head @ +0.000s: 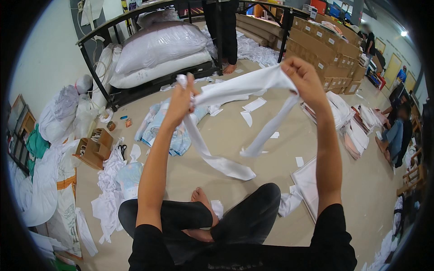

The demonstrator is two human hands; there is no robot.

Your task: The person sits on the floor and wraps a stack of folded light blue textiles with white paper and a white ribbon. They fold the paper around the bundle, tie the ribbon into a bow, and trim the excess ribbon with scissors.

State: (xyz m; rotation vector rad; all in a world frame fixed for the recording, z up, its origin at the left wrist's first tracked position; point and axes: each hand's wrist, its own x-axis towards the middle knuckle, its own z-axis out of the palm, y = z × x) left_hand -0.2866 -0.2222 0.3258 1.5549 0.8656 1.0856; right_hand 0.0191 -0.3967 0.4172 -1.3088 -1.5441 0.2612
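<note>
A long white fabric strip [237, 84] is stretched in the air between my raised hands. My left hand [183, 100] grips it near one side, with a short end poking up above the fist and a long tail hanging below. Pinched in my right hand [298, 76] is the other side, from which a second tail [273, 127] hangs down over the floor. Beneath and behind the strip, a folded light-blue patterned cloth [166, 135] and white scraps [254, 104] lie on the floor, beyond my crossed legs.
Stacked cardboard boxes [322, 50] stand at the back right, beside folded white and pink fabric [354, 132]. Large plastic-wrapped bundles [162, 44] rest under a black-framed table. To the left are a small cardboard box [93, 149], black scissors [122, 149] and piled white cloth. Other people are nearby.
</note>
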